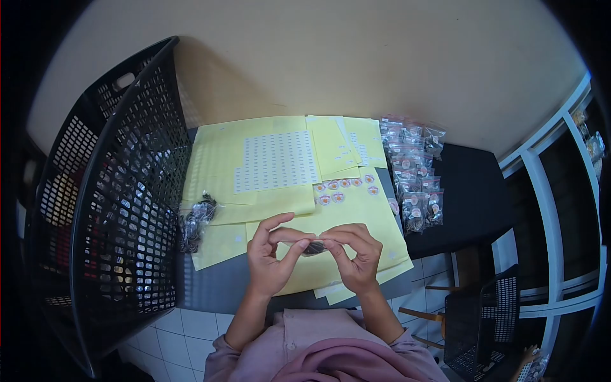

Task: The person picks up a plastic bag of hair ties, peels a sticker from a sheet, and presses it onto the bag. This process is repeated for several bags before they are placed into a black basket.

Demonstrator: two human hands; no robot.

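From the head camera, the left hand (270, 254) and the right hand (356, 254) meet over the near edge of the surface (471, 191), both pinching one small clear packet (314, 246) with dark contents between thumbs and fingertips. Yellow sticker sheets (273, 159) lie beneath and beyond. A pile of unfilled-looking dark packets (196, 219) sits toward the left edge beside a black mesh basket (114, 204); labelled packets (414, 172) are stacked at the right.
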